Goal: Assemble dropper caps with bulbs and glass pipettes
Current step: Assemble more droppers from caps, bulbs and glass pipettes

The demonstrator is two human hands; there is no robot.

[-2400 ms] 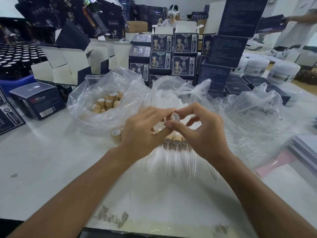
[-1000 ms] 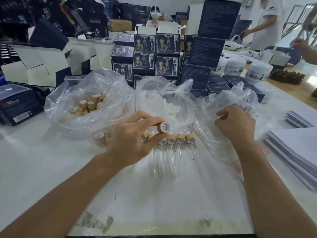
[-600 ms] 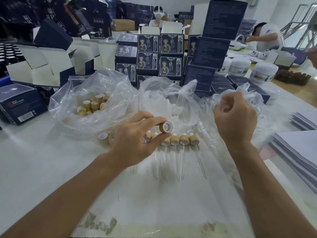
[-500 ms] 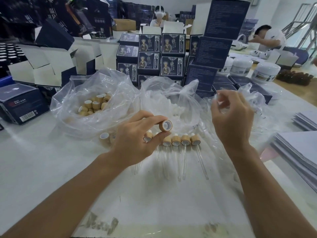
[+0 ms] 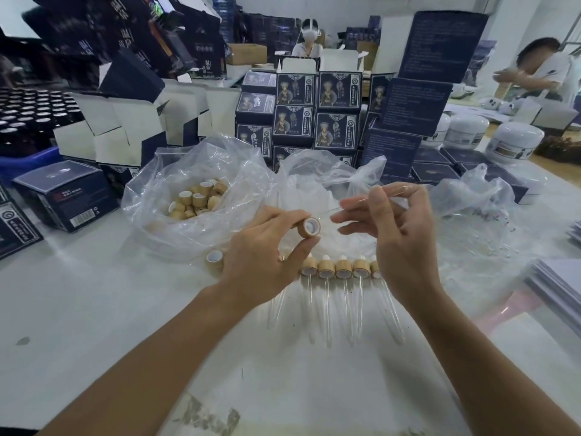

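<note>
the dropper cap pinched in the left hand is tan like bamboo with a white lining. the loose caps in the clear plastic bag share that tan and white. the glass pipette is colourless. the finished droppers have tan collars, white bulbs and clear stems. the table is white with a grey smudge. the stacked cartons are dark navy with a printed figure, perhaps in gold and teal. the jars are white.

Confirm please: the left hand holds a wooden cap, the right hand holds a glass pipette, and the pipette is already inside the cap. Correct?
Not quite. In the head view the left hand pinches the wooden cap and the right hand holds the glass pipette, but the pipette is outside the cap.
</note>
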